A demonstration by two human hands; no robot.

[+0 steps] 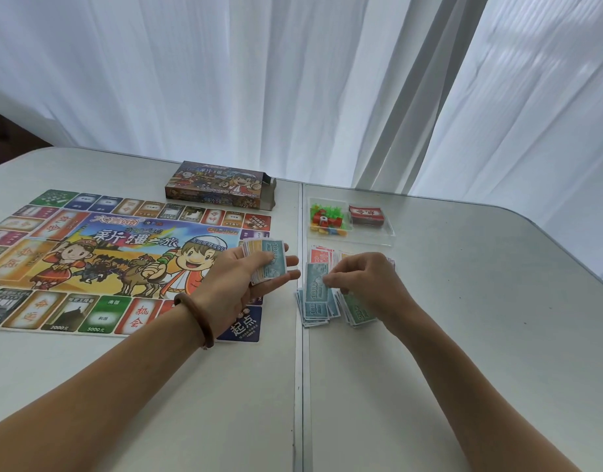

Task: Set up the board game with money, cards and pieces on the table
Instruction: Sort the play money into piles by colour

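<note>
The left hand [249, 277] lies palm up over the board's right edge, thumb clamped on a stack [267, 262] of bills with a blue 1000 on top. A bracelet [194, 318] rings its wrist. The right hand [361, 281], apart at the left's 3 o'clock, pinches one blue bill [316, 279] above the blue pile [315, 310] on the table [463, 335]. A green pile [358, 310] lies just beside at 3 o'clock, and a red pile [322, 255] at 12. Farther toward 12, a clear tray [388, 233] holds pieces [327, 219] on the left and red cards [366, 214] on the right. The board [122, 253] spreads at 9 o'clock, and the box [221, 183] sits at 11.
</note>
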